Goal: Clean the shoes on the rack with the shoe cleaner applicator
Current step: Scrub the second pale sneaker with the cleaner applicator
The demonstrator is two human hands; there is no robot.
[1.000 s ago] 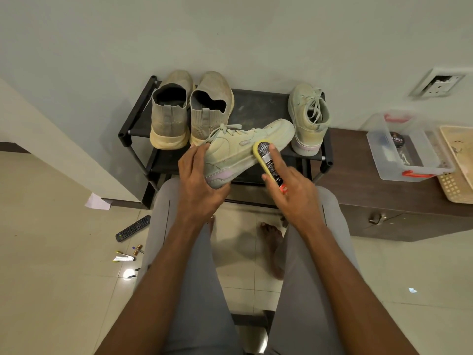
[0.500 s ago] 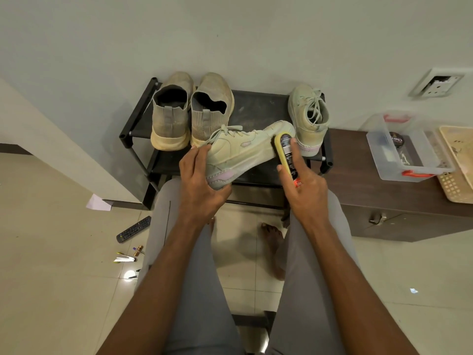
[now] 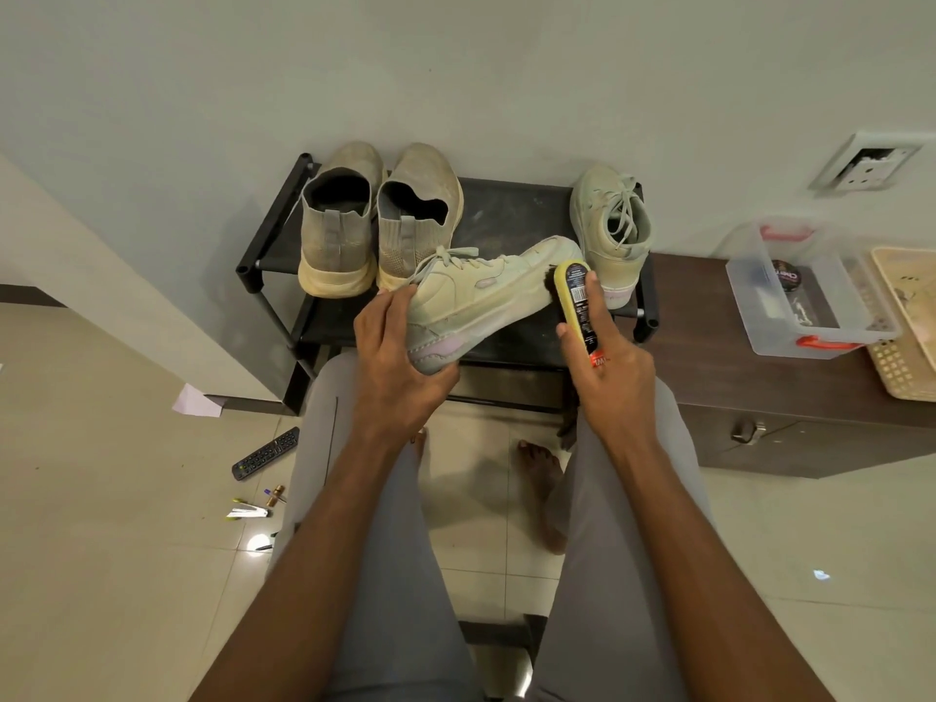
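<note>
Nearest, two grey-trousered legs (image 3: pixel 385 575) and two bare feet. Above them the left hand (image 3: pixel 395 357) grips the heel of one pale sneaker (image 3: pixel 476 301), held on its side over the rack's (image 3: pixel 273 230) front edge. The right hand (image 3: pixel 608 367) grasps one yellow applicator (image 3: pixel 577 301), its tip touching the sneaker's toe. Farther back, three shoes stand on the rack: two knit shoes (image 3: pixel 375 225) at left, one laced sneaker (image 3: pixel 613 230) at right.

Home entryway: shoe rack (image 3: pixel 268 230) against wall, tiled floor (image 3: pixel 101 549), TV remote (image 3: pixel 266 453), wooden cabinet (image 3: pixel 759 377)
</note>
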